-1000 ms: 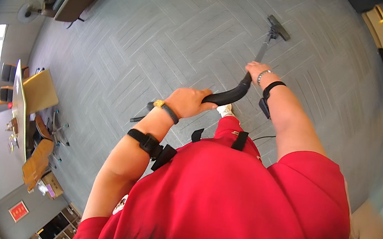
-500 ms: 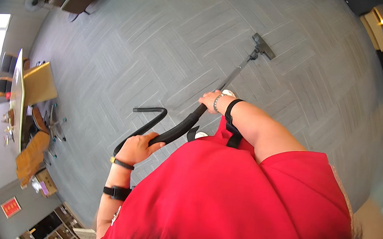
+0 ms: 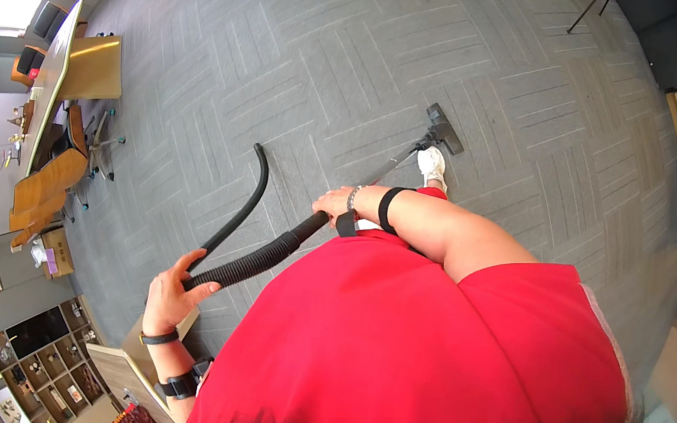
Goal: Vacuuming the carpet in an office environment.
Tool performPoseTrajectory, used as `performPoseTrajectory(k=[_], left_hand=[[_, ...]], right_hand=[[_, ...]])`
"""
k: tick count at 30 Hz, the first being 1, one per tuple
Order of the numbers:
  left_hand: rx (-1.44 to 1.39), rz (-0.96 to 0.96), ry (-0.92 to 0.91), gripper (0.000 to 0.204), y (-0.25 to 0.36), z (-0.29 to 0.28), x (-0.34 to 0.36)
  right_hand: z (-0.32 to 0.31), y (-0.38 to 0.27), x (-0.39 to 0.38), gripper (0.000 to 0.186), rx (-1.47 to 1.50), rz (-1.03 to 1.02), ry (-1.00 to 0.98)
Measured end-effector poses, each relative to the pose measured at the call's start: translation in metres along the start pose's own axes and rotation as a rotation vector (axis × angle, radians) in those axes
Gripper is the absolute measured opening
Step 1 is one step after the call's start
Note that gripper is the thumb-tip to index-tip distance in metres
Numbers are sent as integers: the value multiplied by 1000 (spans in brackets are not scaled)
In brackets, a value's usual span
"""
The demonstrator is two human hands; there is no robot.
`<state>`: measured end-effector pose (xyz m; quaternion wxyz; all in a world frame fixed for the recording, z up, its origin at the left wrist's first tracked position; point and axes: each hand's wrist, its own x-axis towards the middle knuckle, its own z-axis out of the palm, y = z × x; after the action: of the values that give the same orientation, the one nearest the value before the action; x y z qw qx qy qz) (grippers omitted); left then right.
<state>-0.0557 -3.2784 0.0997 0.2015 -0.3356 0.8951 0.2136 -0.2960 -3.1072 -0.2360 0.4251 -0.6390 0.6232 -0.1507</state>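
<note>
My right hand (image 3: 336,201) is wrapped round the handle end of a black vacuum cleaner wand (image 3: 397,162). The wand runs forward and right to a flat dark floor nozzle (image 3: 447,130) that rests on the carpet. Lower left, my left hand (image 3: 172,299) holds the ribbed black vacuum hose (image 3: 247,264) between thumb and fingers. Another length of the hose (image 3: 244,208) curves up from behind that hand over the carpet. My white shoe (image 3: 432,166) stands just behind the nozzle.
Grey patterned carpet (image 3: 334,62) spreads ahead. On the left stand a table (image 3: 97,70) and orange-brown chairs (image 3: 53,179). A cardboard box (image 3: 59,251) and a shelf unit (image 3: 48,369) are lower left. A thin stand leg (image 3: 589,13) is far right.
The nozzle has come nearer to me, and my white shoe now shows beside it. My left hand has moved left and down along with the hose. The whole view has shifted.
</note>
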Motion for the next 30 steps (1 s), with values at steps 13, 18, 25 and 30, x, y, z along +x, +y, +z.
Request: performPoseTrajectory(k=[13,18,25,30], left_hand=[[85,242,-185,50,113,53,146],[180,653,-145,49,245,72,251],[291,897,-231,49,437,87,338],[263,1040,-279,47,469,108,353]], right_hand=[[-41,106,-94,36,-118,479,20],[-85,204,-193,29,-27,772,357],[-183,289,-336,32,-62,1033,303],[-198,294,-367,36,-24,1141,205]])
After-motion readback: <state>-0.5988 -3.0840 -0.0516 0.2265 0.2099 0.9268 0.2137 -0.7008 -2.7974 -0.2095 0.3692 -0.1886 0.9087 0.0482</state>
